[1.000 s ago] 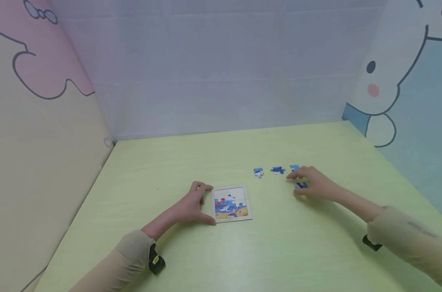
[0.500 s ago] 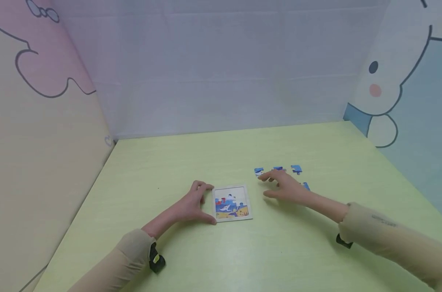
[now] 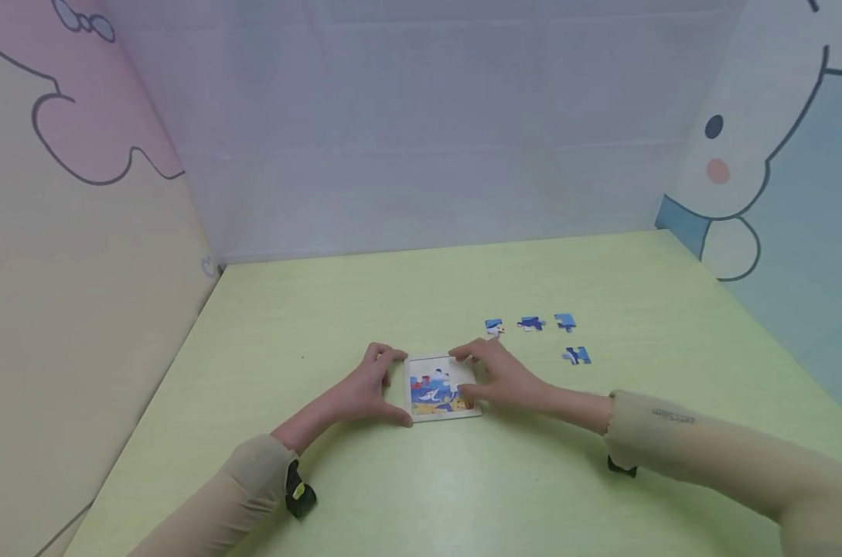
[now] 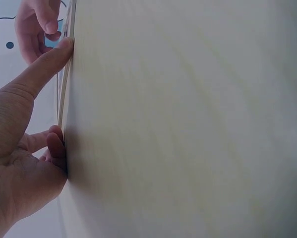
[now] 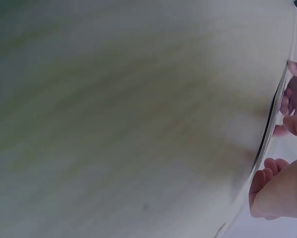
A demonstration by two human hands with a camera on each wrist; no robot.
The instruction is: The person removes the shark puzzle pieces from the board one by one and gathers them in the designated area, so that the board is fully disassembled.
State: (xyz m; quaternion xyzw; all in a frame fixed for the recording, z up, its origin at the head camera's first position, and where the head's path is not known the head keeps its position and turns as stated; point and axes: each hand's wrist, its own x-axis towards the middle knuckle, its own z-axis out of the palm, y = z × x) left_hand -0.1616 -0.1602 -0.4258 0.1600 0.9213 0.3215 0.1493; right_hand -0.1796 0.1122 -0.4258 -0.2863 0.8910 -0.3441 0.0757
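Note:
A small square puzzle tray [image 3: 442, 418] with a pale frame lies on the table, its lower part filled with pieces of a sea picture. My left hand [image 3: 365, 394] holds the tray by its left side, thumb at the near corner and fingers at the far corner. Over the tray's right side is my right hand [image 3: 507, 379], thumb and fingers spread apart with no piece showing between them. In the right wrist view, the right thumb [image 5: 294, 125] is beside the tray's edge. Behind that hand lie loose blue puzzle pieces, among them one [image 3: 530, 323] and a nearer one [image 3: 577, 355].
The table [image 3: 337, 309] is pale yellow-green. A plain whitish cloth wall [image 3: 421, 139] stands along its back edge. Side walls with cartoon figures rise at left and right. A third loose piece [image 3: 565, 322] sits at the far right, and another [image 3: 494, 326] at the left of that row.
My right hand has moved left from the loose pieces to over the tray's right side, uncovering the pieces. The left hand stays at the tray.

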